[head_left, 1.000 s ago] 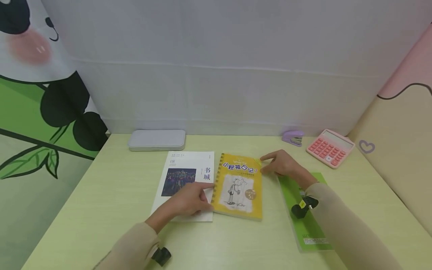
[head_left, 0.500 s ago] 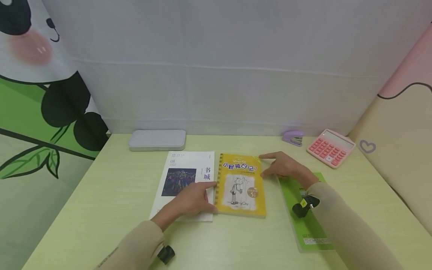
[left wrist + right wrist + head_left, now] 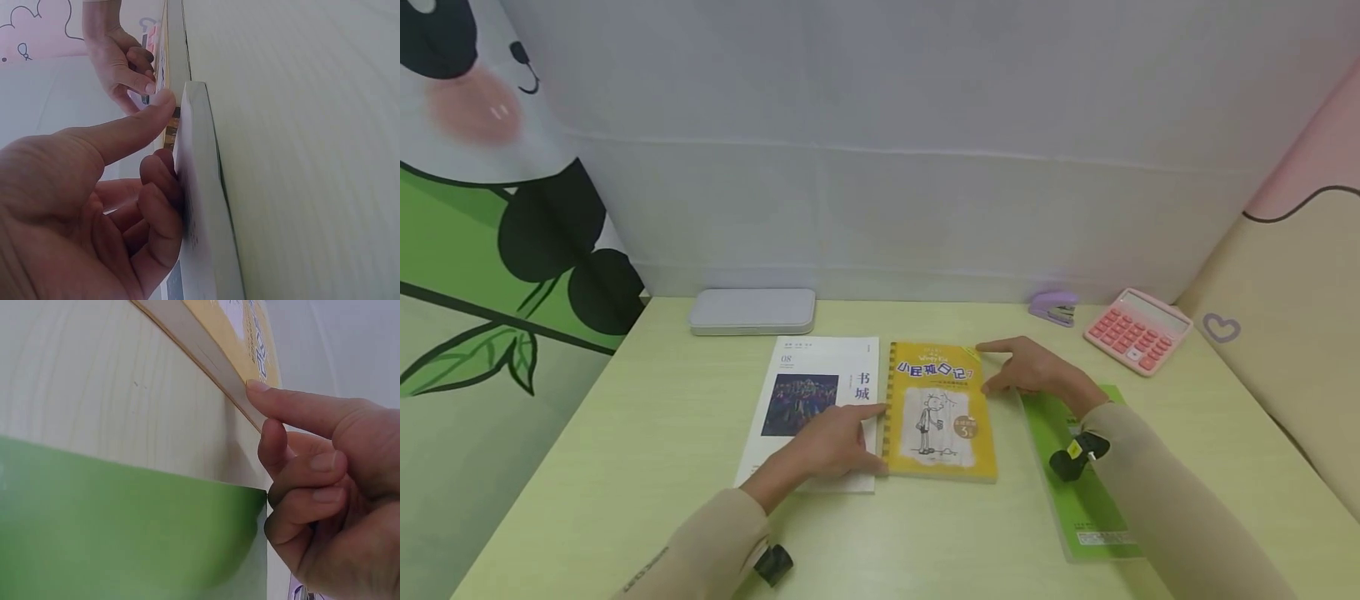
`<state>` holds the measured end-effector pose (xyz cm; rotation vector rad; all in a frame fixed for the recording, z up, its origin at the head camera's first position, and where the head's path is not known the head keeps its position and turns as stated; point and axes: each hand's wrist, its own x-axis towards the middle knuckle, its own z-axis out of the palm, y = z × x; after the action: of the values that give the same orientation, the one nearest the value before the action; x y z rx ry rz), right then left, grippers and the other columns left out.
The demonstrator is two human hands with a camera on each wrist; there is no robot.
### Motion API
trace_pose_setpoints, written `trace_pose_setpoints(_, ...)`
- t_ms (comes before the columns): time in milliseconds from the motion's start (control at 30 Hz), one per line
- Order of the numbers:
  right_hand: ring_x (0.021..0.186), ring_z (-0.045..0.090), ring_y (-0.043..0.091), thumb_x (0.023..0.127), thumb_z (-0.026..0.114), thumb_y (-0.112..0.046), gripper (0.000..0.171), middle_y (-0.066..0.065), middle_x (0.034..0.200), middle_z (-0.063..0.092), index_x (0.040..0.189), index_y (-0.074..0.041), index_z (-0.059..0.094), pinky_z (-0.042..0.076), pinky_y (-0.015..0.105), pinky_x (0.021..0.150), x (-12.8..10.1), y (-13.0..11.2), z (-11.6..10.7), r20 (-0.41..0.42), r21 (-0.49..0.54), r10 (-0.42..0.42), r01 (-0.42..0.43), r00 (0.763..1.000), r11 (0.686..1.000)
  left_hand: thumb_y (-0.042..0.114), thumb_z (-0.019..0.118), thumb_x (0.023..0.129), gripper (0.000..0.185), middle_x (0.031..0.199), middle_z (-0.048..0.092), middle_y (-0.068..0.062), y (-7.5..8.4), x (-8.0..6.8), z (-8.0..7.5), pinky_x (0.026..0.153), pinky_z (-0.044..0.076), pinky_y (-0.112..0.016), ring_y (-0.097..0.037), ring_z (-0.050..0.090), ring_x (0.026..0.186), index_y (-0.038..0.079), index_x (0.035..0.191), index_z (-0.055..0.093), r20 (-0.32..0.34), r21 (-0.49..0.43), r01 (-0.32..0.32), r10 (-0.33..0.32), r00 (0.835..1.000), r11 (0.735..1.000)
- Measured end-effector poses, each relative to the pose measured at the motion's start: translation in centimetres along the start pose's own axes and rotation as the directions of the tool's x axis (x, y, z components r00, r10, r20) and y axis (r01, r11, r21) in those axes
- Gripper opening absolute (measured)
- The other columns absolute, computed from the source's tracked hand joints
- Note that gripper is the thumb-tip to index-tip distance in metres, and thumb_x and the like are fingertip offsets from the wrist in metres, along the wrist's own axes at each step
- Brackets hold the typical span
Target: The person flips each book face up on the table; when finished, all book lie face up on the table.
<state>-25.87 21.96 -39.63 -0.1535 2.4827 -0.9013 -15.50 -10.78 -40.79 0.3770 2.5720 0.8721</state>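
A yellow comic-style book (image 3: 942, 417) with a spiral-like spine pattern lies face up mid-table. My left hand (image 3: 833, 446) reaches over a white book (image 3: 775, 458), its index fingertip and thumb touching the yellow book's left spine edge. Its other fingers are bent and rest on the white cover in the left wrist view. At the yellow book's upper right, my right hand (image 3: 1033, 367) touches the corner with an extended index finger and the side edge with the thumb (image 3: 294, 409). Its remaining fingers are folded beside a green book (image 3: 125, 519), partly hidden under the right forearm.
A pale grey pencil case (image 3: 752, 312) lies along the back edge at left. At the back right are a purple stapler (image 3: 1054, 307) and a pink calculator (image 3: 1138, 332). A white cloth (image 3: 925, 217) hangs behind the table.
The yellow book has turned straighter, its lower end swinging right, and now stands slightly apart from the white book. My left hand has followed it rightward; my right hand has barely shifted.
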Motion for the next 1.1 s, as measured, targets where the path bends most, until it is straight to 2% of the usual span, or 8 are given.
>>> trace_pose_setpoints(133, 0.051, 0.038, 0.01, 0.09, 0.084, -0.022, 0.084, -0.004, 0.065, 0.049, 0.162, -0.015, 0.043, 0.036, 0.024, 0.052, 0.2, 0.1, -0.1, 0.009, 0.009, -0.005, 0.005, 1.0, 1.0, 0.028, 0.095, 0.077, 0.093, 0.075, 0.061, -0.004, -0.1, 0.2, 0.2, 0.061, 0.043, -0.031, -0.017, 0.052, 0.067, 0.014, 0.157, 0.052, -0.005, 0.018, -0.006, 0.006, 1.0, 1.0)
trace_pose_setpoints(200, 0.051, 0.037, 0.01, 0.09, 0.084, -0.022, 0.085, -0.003, 0.065, 0.048, 0.163, -0.014, 0.042, 0.036, 0.025, 0.052, 0.2, 0.1, -0.2, 0.016, 0.006, -0.013, 0.013, 1.0, 1.0, 0.029, 0.095, 0.076, 0.094, 0.085, 0.066, -0.005, 0.0, 0.2, 0.2, 0.067, 0.046, -0.033, -0.017, 0.053, 0.07, 0.015, 0.158, 0.051, -0.009, 0.027, -0.002, 0.002, 1.0, 1.0)
trace_pose_setpoints(300, 0.052, 0.037, 0.01, 0.091, 0.084, -0.022, 0.085, -0.004, 0.064, 0.046, 0.164, -0.016, 0.041, 0.036, 0.025, 0.052, 0.3, 0.1, -0.2, 0.022, 0.001, -0.011, 0.011, 1.0, 1.0, 0.03, 0.096, 0.075, 0.095, 0.114, 0.073, -0.008, 0.2, 0.3, 0.2, 0.082, 0.052, -0.039, -0.018, 0.056, 0.081, 0.015, 0.158, 0.051, -0.017, 0.046, 0.001, -0.001, 1.0, 0.999)
trace_pose_setpoints(367, 0.052, 0.037, 0.01, 0.091, 0.083, -0.022, 0.085, -0.004, 0.064, 0.046, 0.164, -0.016, 0.04, 0.037, 0.025, 0.052, 0.4, 0.1, -0.3, 0.026, -0.005, -0.016, 0.016, 1.0, 1.0, 0.031, 0.096, 0.075, 0.096, 0.135, 0.07, -0.008, 0.3, 0.3, 0.2, 0.095, 0.053, -0.044, -0.018, 0.058, 0.09, 0.015, 0.158, 0.051, -0.024, 0.06, 0.003, -0.001, 1.0, 0.998)
trace_pose_setpoints(467, 0.052, 0.038, 0.01, 0.092, 0.083, -0.022, 0.085, -0.004, 0.064, 0.046, 0.164, -0.016, 0.04, 0.037, 0.024, 0.052, 0.6, 0.2, -0.3, 0.031, -0.005, -0.018, 0.018, 0.999, 1.0, 0.032, 0.096, 0.075, 0.097, 0.15, 0.063, -0.011, 0.4, 0.3, 0.2, 0.106, 0.052, -0.05, -0.02, 0.06, 0.102, 0.015, 0.158, 0.05, -0.028, 0.067, 0.006, -0.004, 1.0, 0.998)
trace_pose_setpoints(767, 0.054, 0.038, 0.011, 0.092, 0.083, -0.021, 0.086, -0.003, 0.066, 0.045, 0.165, -0.014, 0.038, 0.037, 0.025, 0.053, 0.7, 0.1, -0.6, 0.046, 0.013, -0.02, 0.02, 0.999, 1.0, 0.034, 0.096, 0.074, 0.097, 0.153, 0.06, -0.013, 0.9, 0.3, 0.2, 0.11, 0.05, -0.055, -0.027, 0.063, 0.119, 0.016, 0.158, 0.05, -0.032, 0.087, 0.019, -0.017, 0.999, 0.996)
trace_pose_setpoints(1100, 0.053, 0.037, 0.01, 0.092, 0.082, -0.02, 0.085, -0.004, 0.065, 0.044, 0.165, -0.015, 0.038, 0.037, 0.025, 0.052, 1.1, 0.2, -0.7, 0.046, 0.01, -0.024, 0.023, 0.999, 1.0, 0.036, 0.096, 0.073, 0.099, 0.152, 0.06, -0.013, 1.1, 0.3, 0.1, 0.108, 0.051, -0.055, -0.027, 0.063, 0.118, 0.017, 0.159, 0.05, -0.033, 0.1, 0.03, -0.027, 0.999, 0.994)
